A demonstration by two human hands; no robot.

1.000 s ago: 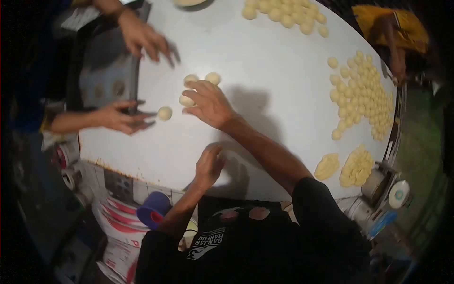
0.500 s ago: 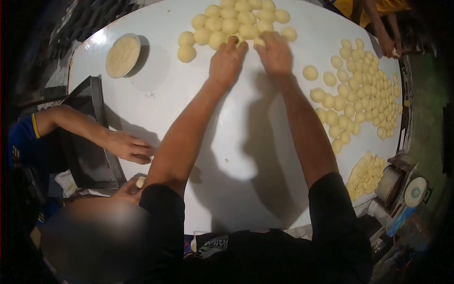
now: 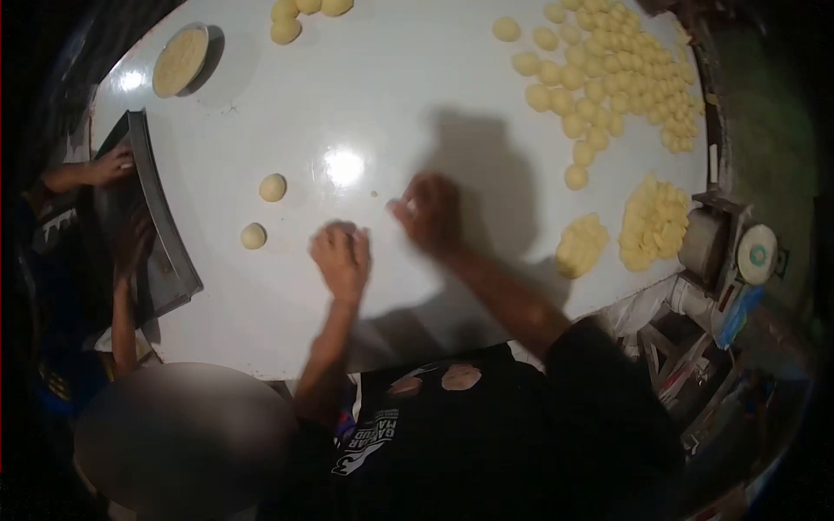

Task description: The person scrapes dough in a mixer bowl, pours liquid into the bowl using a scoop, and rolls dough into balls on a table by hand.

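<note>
My left hand (image 3: 340, 260) is low over the white table (image 3: 347, 104), its fingers bent and a little apart, with no held object visible. To its left lie two round dough balls, one nearer (image 3: 253, 235) and one farther off (image 3: 273, 187). My right hand (image 3: 430, 215) is blurred and curled above the table; whether it holds anything is unclear. A tiny dough scrap (image 3: 373, 194) lies between and just beyond my hands.
Many dough balls (image 3: 599, 87) cover the back right, with flat dough pieces (image 3: 651, 226) nearer. A co-worker's hands (image 3: 113, 165) are at a dark tray (image 3: 161, 208) on the left. A bowl (image 3: 181, 61) stands far left; a blurred head shape (image 3: 182, 438) is lower left.
Both my hands have come back from the far group of dough balls toward my body. Two separate balls now show at left. The co-worker's hands have moved to the tray, and the view has shifted.
</note>
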